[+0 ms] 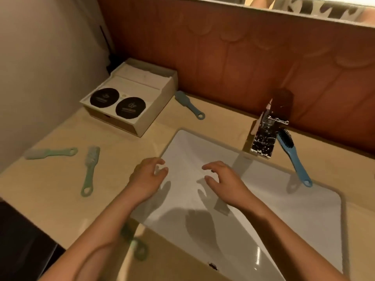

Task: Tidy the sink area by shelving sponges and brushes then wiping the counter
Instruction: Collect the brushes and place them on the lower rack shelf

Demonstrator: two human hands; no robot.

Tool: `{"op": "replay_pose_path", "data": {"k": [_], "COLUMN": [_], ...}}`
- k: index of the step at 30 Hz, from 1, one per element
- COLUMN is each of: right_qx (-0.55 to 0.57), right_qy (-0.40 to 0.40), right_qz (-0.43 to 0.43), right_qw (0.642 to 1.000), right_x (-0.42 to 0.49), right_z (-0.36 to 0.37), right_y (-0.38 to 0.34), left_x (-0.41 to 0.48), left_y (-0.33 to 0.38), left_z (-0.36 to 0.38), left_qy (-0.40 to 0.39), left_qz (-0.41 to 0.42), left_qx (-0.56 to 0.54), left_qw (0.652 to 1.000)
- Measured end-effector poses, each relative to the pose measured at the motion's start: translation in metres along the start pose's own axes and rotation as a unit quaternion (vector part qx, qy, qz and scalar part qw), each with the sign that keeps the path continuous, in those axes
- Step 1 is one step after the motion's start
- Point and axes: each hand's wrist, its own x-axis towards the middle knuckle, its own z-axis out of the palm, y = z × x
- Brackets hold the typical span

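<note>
Both hands hover over the white sink, palms down and holding nothing. The left hand is above the sink's left rim, and its grip is loose, with the fingers lightly curled and apart. The right hand hangs over the basin a little to the right, its grip also spread, with the fingers bent and touching nothing.

Brushes lie scattered on the beige worktop. On the left, a pale green brush lies flat near the wall. A second green brush lies just right of it, bristles far and loop handle near. A blurred third green brush shows at the near edge, partly hidden under the left forearm. A light blue brush rests at the far side, its head just beside a cream box that carries two black round discs.

To the right, a blue brush with dark bristles lies just beside the chrome faucet, and its handle reaches out over the sink's far rim.
</note>
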Motion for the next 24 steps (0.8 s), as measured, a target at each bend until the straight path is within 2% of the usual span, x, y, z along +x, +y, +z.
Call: {"op": "replay_pose_path", "data": {"k": [4,8,11,14,17,21,24], "right_qx": [-0.044,-0.089,-0.170,-0.231,-0.238,-0.235,-0.262], "right_qy": [-0.001,0.008,0.022,0.046,0.035,0.011,0.046], "right_qz": [0.002,0.028,0.037,0.048,0.074,0.130,0.120], "right_qw": [0.999,0.996,0.984,0.971,0.968,0.963,0.957], "right_x": [0.055,0.105,0.134,0.160,0.178,0.193,0.193], "right_z": [0.009,0.018,0.022,0.022,0.021,0.022,0.026], "right_y": [-0.016,-0.033,-0.035,-0.036,-0.034,-0.024,-0.022], "left_x": [0.021,0.037,0.049,0.068,0.075,0.075,0.076], "left_y": [-0.042,-0.087,-0.112,-0.128,-0.135,-0.140,-0.146], "left_z": [-0.027,-0.051,-0.060,-0.062,-0.051,-0.035,-0.032], "left_qy": [0.090,0.155,0.189,0.187,0.167,0.184,0.184], "left_qz": [-0.040,-0.086,-0.125,-0.107,-0.062,-0.024,-0.009], "left_qx": [0.100,0.127,0.117,0.092,0.120,0.145,0.151], "left_qw": [0.990,0.976,0.967,0.972,0.977,0.972,0.971]}}
